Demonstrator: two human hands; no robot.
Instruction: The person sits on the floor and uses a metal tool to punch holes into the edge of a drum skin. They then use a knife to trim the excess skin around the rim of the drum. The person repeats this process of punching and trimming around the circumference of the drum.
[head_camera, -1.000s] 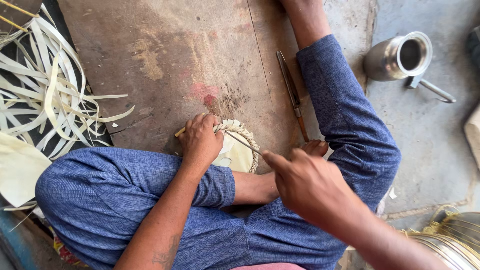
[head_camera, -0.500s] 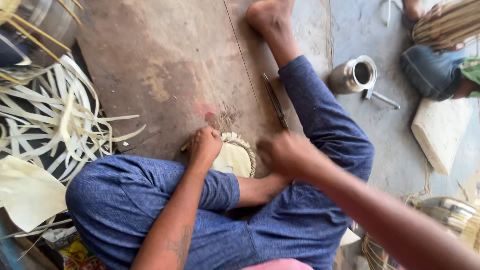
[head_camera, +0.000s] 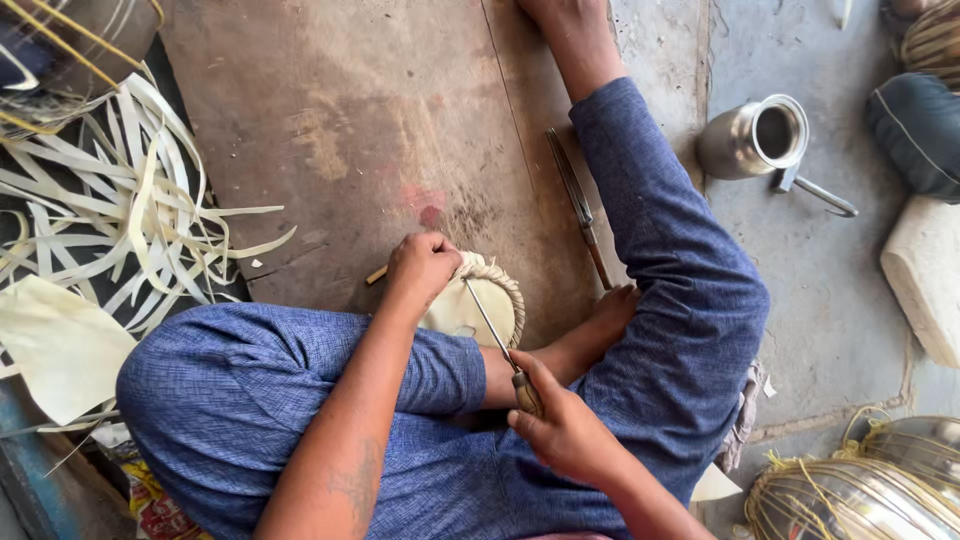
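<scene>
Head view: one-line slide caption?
Left hand steadies a coiled woven disc while right hand works a thin awl into it.

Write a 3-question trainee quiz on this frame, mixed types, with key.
1. True or false: the right hand holds a thin metal awl by its handle.
2. What does the left hand grip? A) the steel jug B) the small woven coil C) the knife on the board
3. Fill in: the steel jug stands on the person's ____ side.

Key:
1. True; its tip points at the coil.
2. B. The knife lies untouched on the board, beside the leg.
3. Right, on the floor past the outstretched leg.
</scene>
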